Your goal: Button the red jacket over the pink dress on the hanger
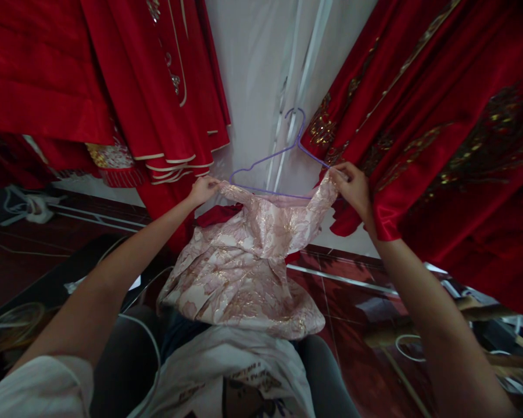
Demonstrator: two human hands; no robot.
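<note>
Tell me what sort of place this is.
Probably a garment workroom or costume store: embroidered red robes hang on both sides, and both hands fit a pink brocade dress onto a purple wire hanger.

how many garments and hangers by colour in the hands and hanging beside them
Pink and gold brocade dress, held at its shoulders by left hand and right hand: 1
Purple wire hanger: 1
Groups of red embroidered garments, left and right: 2
Total: 4
</note>
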